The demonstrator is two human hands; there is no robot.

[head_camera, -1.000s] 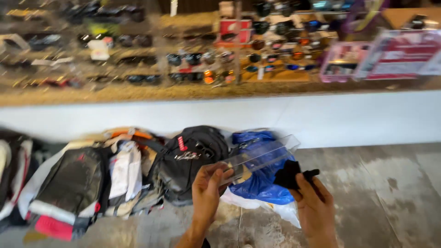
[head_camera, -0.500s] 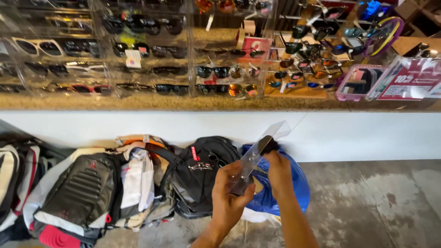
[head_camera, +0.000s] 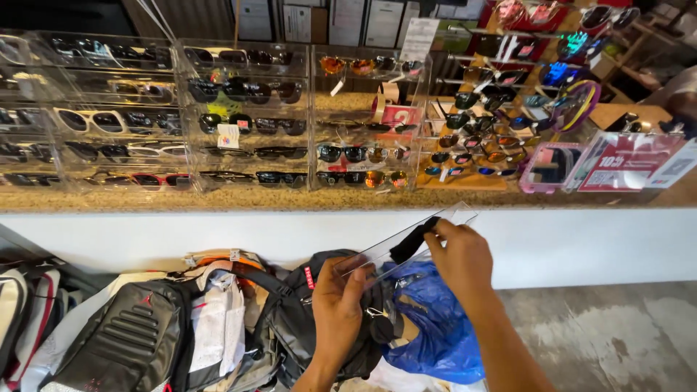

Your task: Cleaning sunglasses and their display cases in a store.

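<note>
left hand (head_camera: pixel 337 305) | clear plastic sleeve (head_camera: pixel 392 247) is pinched by its fingers at the 7 o'clock end | right hand (head_camera: pixel 459 255) | black cloth (head_camera: pixel 412 239) is gripped at the 2 o'clock end | blue bag (head_camera: pixel 435 319) is seen below

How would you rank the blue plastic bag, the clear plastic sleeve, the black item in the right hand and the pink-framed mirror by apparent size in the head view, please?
1. Blue plastic bag, largest.
2. Clear plastic sleeve, held by the left hand.
3. Pink-framed mirror, though it stands farther away, so this is unsure.
4. Black item, partly hidden by the right hand.
</note>
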